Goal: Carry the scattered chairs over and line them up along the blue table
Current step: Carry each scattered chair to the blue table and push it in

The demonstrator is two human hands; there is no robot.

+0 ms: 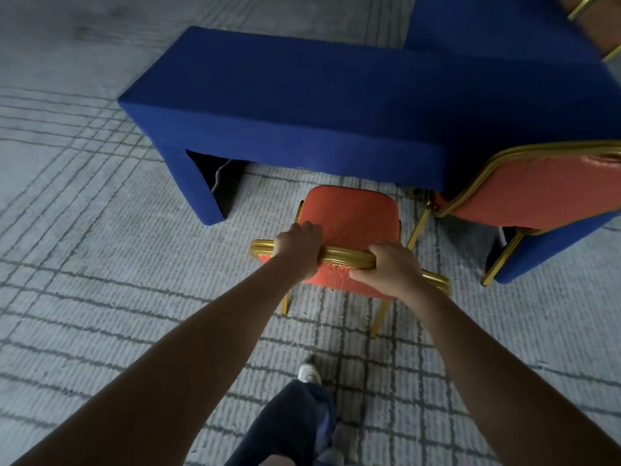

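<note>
While both hands hold its gold top rail (pixel 346 256), the orange chair (pixel 349 216) is close to the long side of the blue table (pixel 302 105), with its seat facing in. The left hand (pixel 297 245) and the right hand (pixel 391 267) each curl their fingers round the rail. A second orange chair (pixel 537 193) is already tucked in on the right. This one looks to need one last push.
</note>
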